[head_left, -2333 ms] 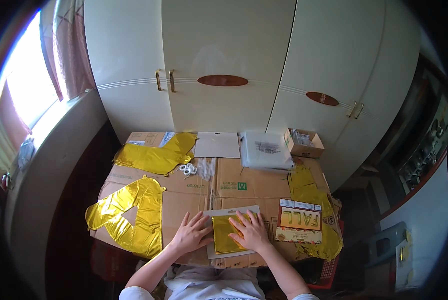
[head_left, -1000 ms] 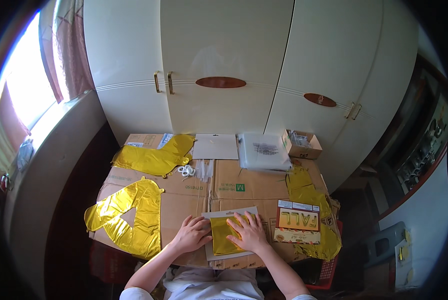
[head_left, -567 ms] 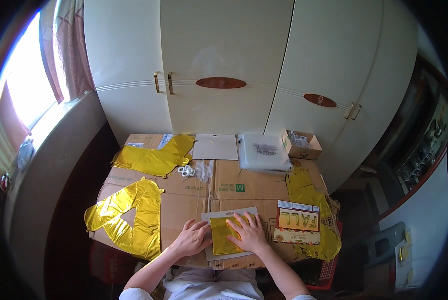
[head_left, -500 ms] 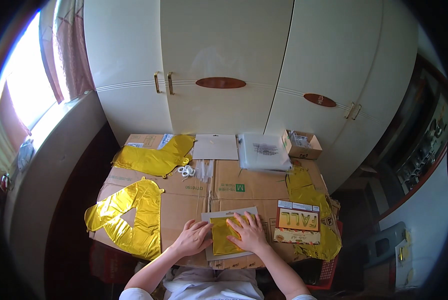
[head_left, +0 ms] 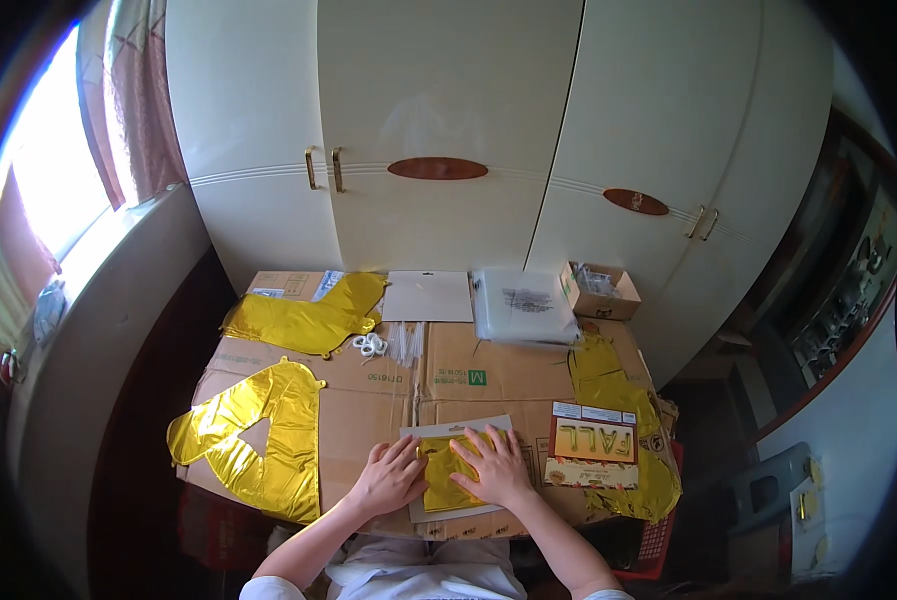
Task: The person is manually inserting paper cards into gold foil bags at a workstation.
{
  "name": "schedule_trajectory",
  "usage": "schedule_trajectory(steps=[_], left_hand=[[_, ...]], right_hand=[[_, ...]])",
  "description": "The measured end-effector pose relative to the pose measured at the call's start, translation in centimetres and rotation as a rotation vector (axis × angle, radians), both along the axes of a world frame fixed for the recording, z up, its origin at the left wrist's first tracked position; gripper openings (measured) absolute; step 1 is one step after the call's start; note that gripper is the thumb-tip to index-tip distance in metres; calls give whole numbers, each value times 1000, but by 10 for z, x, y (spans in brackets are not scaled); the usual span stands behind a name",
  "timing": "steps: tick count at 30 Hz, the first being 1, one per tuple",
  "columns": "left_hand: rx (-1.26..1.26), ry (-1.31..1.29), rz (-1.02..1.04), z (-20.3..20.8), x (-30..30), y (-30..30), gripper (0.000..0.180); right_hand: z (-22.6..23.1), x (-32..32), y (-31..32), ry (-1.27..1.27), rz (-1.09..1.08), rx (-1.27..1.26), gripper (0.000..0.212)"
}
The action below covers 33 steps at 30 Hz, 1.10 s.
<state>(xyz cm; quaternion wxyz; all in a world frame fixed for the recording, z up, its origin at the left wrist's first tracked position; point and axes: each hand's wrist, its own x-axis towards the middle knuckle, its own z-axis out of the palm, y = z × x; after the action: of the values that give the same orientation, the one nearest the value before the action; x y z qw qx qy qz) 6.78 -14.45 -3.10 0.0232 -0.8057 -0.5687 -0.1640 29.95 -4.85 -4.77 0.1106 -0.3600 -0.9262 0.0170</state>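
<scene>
A folded sheet of gold foil [head_left: 443, 482] lies on a pale grey card [head_left: 456, 513] with a hang slot, close to the table's front edge. My right hand [head_left: 494, 470] rests flat on the foil's right part, its fingers spread. On the left side, my left hand [head_left: 391, 477] lies with fingers stretched out, their tips at the edge of the card and foil. Neither hand grips anything. Just right of my right hand is a printed header card [head_left: 594, 446] picturing gold letter balloons.
Cardboard [head_left: 369, 400] covers the table. Flat gold letter balloons lie at left [head_left: 289, 470], back left [head_left: 299, 318] and right [head_left: 619, 380]. Farther back are white ribbon rolls [head_left: 371, 345], clear straws [head_left: 406, 343], grey cards [head_left: 427, 297], plastic bags [head_left: 526, 305] and a small box [head_left: 601, 292].
Both hands stay at the foil with only slight finger shifts. The whole view has drifted a few pixels.
</scene>
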Motion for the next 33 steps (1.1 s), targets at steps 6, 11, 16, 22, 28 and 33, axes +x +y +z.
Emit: schedule_trajectory(steps=[6,11,16,22,28,33], left_hand=[[-53,-39,11,-1,-4,-4,50],[-96,-24,2,4,-3,-7,53],[-97,-8,37,8,1,-9,60],[-101,27,-52,19,18,6,90],[-106,93,-108,9,27,18,100],[-96,132,-75,-7,25,18,101]], right_hand=[[2,1,0,-27,14,-6,61],[-7,14,16,340,52,-230,53],[16,53,40,534,44,-338,46],[14,70,45,347,116,-253,45],[7,55,37,13,167,-105,64],[0,51,39,-99,152,-60,70]])
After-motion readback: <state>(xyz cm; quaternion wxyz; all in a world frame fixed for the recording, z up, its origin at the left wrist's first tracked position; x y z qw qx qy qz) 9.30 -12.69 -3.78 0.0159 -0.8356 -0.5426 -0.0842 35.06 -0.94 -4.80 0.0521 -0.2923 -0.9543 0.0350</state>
